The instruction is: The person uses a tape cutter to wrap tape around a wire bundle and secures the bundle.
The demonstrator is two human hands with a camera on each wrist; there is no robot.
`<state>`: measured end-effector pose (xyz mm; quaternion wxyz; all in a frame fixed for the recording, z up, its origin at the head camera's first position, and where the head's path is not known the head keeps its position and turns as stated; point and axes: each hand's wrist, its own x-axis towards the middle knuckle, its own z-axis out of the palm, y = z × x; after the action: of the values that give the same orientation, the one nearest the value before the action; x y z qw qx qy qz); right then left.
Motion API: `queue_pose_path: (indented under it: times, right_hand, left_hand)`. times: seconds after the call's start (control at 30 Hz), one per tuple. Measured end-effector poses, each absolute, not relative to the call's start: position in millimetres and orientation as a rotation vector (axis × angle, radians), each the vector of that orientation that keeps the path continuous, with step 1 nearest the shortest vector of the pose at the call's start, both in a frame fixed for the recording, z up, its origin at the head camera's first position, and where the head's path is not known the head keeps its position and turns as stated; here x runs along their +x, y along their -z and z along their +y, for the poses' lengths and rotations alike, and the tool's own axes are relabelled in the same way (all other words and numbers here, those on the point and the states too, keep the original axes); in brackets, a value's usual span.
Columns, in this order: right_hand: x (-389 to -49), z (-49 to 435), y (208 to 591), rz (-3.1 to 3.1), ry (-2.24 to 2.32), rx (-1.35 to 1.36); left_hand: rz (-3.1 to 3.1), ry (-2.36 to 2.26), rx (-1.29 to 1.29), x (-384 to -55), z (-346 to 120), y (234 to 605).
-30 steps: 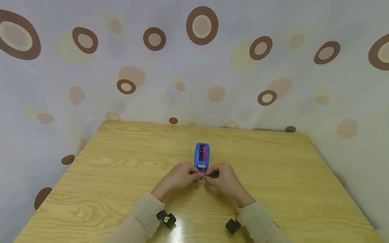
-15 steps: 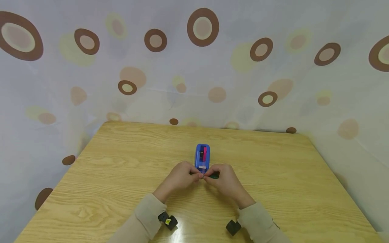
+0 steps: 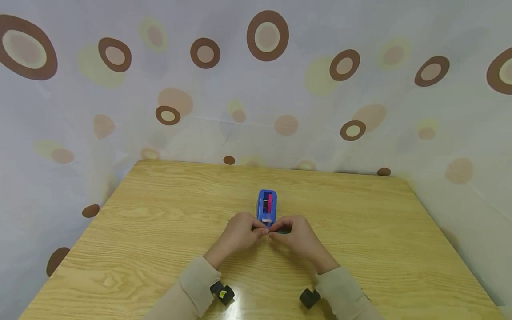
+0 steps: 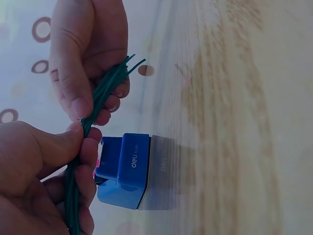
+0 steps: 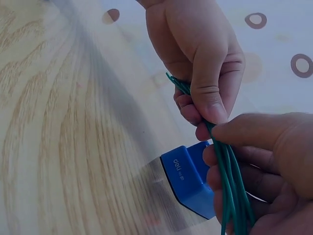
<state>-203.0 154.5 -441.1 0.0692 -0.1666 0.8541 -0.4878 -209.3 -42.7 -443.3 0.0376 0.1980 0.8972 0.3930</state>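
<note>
A bundle of thin green strands (image 4: 73,196), which look like coated wire, runs through both hands. My left hand (image 3: 239,232) pinches it between thumb and fingers. With its thumb and curled fingers, my right hand (image 3: 299,237) grips the bundle too, and the fingertips of the two hands meet at its middle. Loose strand ends stick out past each hand in the wrist views. Just beyond the fingertips stands a blue tape dispenser (image 3: 266,209) with a pink core (image 3: 270,203) and a toothed cutter (image 4: 100,154). Whether tape lies between the fingertips cannot be seen.
The wooden table (image 3: 168,195) extends around the hands and dispenser. Behind it hangs a pale curtain (image 3: 224,93) with brown rings and spots. Black camera mounts (image 3: 310,298) sit at the sleeve cuffs.
Both hands stay at almost the same spot in front of the dispenser. The left hand's lower fingers have tucked in, and the small whitish bit between the fingertips is now covered.
</note>
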Motion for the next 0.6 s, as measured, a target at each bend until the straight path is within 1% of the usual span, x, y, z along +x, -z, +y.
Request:
queue_pose_path:
  times: [0.27, 0.6]
  right_hand:
    - [-203.3, 154.4, 439.5, 2.572, 1.471, -0.448]
    - [-204.9, 155.9, 441.5, 2.547, 1.448, -0.578]
  left_hand:
    - [2.819, -1.167, 0.671, -208.0, -43.0, 440.9]
    - [2.82, -1.175, 0.66, -207.1, -43.3, 440.2]
